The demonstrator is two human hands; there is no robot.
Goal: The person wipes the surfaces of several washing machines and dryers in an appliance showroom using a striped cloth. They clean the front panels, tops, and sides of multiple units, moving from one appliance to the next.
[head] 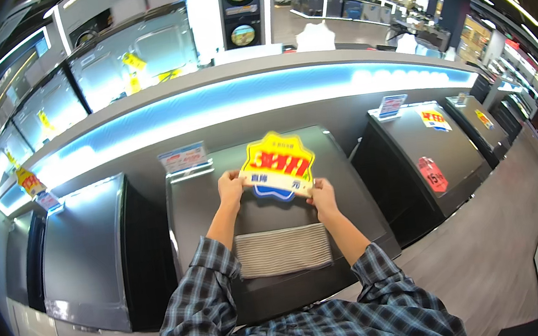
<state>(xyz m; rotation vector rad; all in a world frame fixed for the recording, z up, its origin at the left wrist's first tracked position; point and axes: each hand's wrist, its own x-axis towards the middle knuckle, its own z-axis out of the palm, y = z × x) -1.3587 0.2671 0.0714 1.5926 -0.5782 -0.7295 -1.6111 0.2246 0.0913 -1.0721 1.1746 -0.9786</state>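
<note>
A yellow, star-edged price sign (278,162) with red figures and a blue lower part is held up in front of me. My left hand (231,190) grips its left edge between thumb and fingers, while my right hand (322,196) pinches the lower right corner. Beneath the sign lies the dark, glossy top of an appliance (204,216). A folded, ribbed beige-grey cloth (283,251) rests flat on that top, between my forearms and near its front edge. Behind my left hand, a printed card in a clear stand (184,159) stands at the back left corner.
Another dark appliance (85,251) is on the left. To the right, an appliance (428,148) bears a card stand (391,106), a yellow price sign (434,119) and a red tag (432,174). A lit ledge (240,96) runs behind the row; grey floor (464,239) shows at right.
</note>
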